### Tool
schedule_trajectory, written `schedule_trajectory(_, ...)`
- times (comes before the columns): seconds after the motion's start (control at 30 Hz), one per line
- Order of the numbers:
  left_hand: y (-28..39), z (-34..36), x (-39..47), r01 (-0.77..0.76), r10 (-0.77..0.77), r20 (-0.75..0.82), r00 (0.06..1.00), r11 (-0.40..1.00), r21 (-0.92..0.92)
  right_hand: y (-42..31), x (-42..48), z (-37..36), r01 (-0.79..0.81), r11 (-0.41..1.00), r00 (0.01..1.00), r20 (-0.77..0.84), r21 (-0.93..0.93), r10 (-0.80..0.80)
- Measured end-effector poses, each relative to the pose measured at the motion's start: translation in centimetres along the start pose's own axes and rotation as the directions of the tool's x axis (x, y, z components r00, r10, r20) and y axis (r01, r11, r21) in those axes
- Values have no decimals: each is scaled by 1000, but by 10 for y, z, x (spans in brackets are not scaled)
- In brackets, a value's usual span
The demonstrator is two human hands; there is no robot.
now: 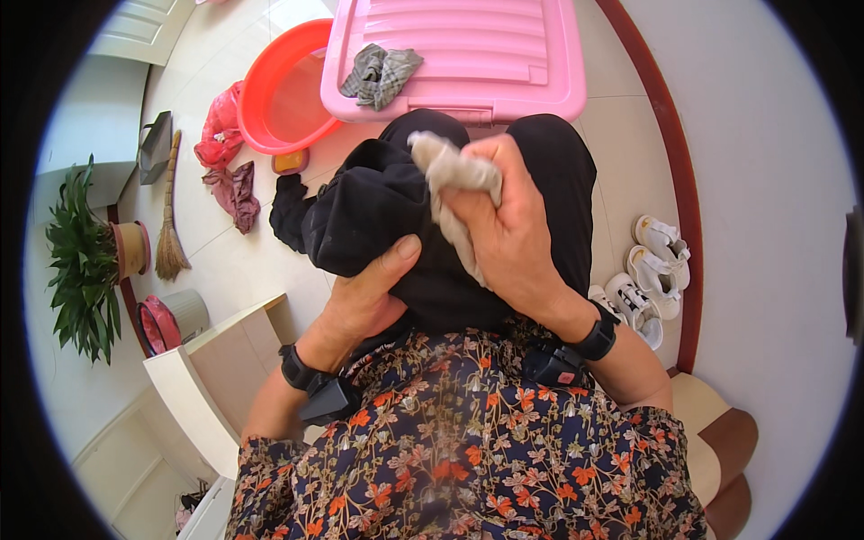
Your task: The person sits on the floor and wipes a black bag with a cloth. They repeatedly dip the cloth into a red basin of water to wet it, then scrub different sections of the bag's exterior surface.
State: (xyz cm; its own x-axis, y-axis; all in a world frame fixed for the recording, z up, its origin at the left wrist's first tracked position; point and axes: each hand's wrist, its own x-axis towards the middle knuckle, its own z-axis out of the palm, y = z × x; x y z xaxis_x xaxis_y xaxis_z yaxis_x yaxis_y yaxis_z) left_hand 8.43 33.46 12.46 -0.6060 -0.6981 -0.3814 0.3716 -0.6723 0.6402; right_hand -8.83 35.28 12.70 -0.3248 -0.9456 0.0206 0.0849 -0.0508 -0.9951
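Note:
On my lap lies a black fabric item with a zip [368, 212], bag-like in shape; its exact kind is unclear. My left hand [364, 297] grips its near edge, thumb on top and fingers hidden beneath. A black strap-like part [290, 209] hangs down past my knee on the left. In my right hand [513, 233] is a bunched, damp-looking greyish-beige cloth [442, 172], squeezed between thumb and fingers. This hand is just right of the black item, over my black trousers [560, 196]. Both wrists wear black straps with small devices.
Before my knees stands a pink lidded storage box [466, 81] with a grey checked cloth [381, 75] on it. Left of it are a red basin [287, 128], a sponge [291, 162], a maroon cloth [235, 196] and a broom [170, 229]. White shoes [651, 270] line the right wall.

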Motion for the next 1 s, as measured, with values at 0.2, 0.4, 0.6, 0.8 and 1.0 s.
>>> schedule_trajectory(0.2,-1,-21,-6,112,-112,-9,994,994,-16,15,31,-12,-238,889,969,165,391,186)
schedule_trajectory(0.4,0,-25,-5,145,-144,19,989,968,-204,1,6,-41,-260,925,950,247,276,194)
schedule_trajectory(0.6,2,-44,-21,127,-122,-36,992,926,354,15,12,-22,-154,983,988,-20,-98,153)
schedule_trajectory(0.8,-1,-58,-15,106,-86,96,992,968,-229,24,13,-46,-280,913,960,83,298,267)
schedule_trajectory(1.0,-3,-55,-15,162,-166,14,986,941,-296,-8,3,-32,-23,997,995,98,75,16)
